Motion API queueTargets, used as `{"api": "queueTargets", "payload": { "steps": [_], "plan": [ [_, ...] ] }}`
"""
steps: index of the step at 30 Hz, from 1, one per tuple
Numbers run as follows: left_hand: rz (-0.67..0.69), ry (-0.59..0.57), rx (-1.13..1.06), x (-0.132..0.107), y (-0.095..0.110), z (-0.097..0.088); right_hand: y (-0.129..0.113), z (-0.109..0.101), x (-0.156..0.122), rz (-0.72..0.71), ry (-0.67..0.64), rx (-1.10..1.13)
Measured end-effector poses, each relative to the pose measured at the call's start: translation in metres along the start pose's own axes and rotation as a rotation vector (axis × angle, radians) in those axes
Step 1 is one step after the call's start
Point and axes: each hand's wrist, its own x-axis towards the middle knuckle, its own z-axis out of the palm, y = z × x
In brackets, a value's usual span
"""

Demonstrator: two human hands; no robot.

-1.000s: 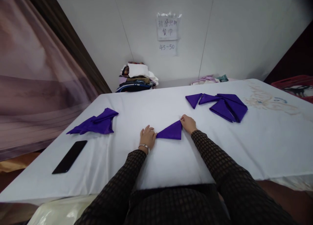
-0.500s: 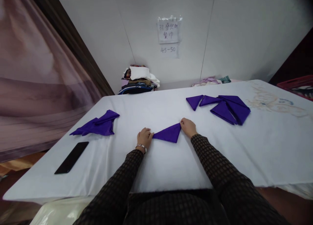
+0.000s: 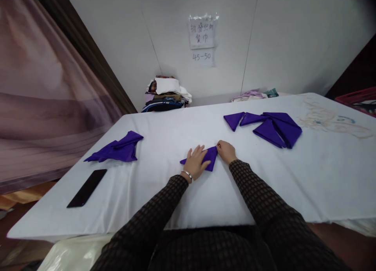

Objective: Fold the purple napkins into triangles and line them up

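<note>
A purple napkin (image 3: 212, 155) folded into a triangle lies on the white tablecloth (image 3: 182, 200) in front of me. My left hand (image 3: 196, 161) rests flat on top of it, fingers spread, covering its left half. My right hand (image 3: 226, 151) pinches the napkin's upper right corner with closed fingers. Both sleeves are dark with a check pattern, and a watch sits on my left wrist.
Unfolded purple napkins (image 3: 117, 148) lie at the left, a black phone (image 3: 86, 187) near the left edge. Several folded purple triangles (image 3: 268, 126) lie at the right. Stacked clothes (image 3: 166, 93) sit by the wall under a paper sign (image 3: 202, 35). A red crate (image 3: 360, 100) stands far right.
My left hand left the napkin's left corner, opened, and slid right onto the top of the napkin. My right hand has kept its pinch on the right corner.
</note>
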Motion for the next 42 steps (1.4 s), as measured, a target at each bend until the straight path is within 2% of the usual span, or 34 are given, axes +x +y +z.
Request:
{"api": "queueTargets", "payload": {
  "steps": [2,7,15,19,22,25,29,31,34,38,42],
  "plan": [
    [0.089,-0.073,0.024,-0.001,0.009,0.010,0.000,-0.001,0.000,-0.004,-0.003,-0.002],
    [0.096,-0.161,0.057,-0.008,0.008,0.030,0.001,0.000,0.004,0.003,-0.007,0.000],
    [0.094,-0.172,0.066,-0.006,0.007,0.029,0.003,0.005,0.009,0.042,0.032,0.049],
    [0.080,-0.181,0.049,-0.005,0.009,0.027,0.008,-0.002,0.011,0.073,0.075,0.120],
    [0.075,-0.185,0.039,-0.005,0.009,0.026,0.004,-0.011,0.001,0.044,0.139,0.175],
    [0.085,-0.171,0.033,-0.005,0.009,0.027,-0.013,-0.013,-0.024,-0.143,0.149,0.300],
    [0.123,-0.148,0.048,-0.005,0.011,0.028,-0.043,-0.008,-0.057,-0.547,-0.040,0.443],
    [0.137,-0.122,0.070,-0.005,0.012,0.028,-0.052,-0.005,-0.061,-0.643,-0.100,0.416],
    [0.141,-0.087,0.060,-0.004,0.013,0.026,-0.054,-0.001,-0.051,-0.599,-0.150,0.314],
    [0.093,-0.136,0.007,-0.003,0.012,0.026,-0.045,0.009,-0.026,-0.472,-0.225,0.194],
    [0.084,-0.146,0.005,-0.004,0.010,0.028,-0.038,0.019,-0.015,-0.418,-0.206,0.128]
  ]
}}
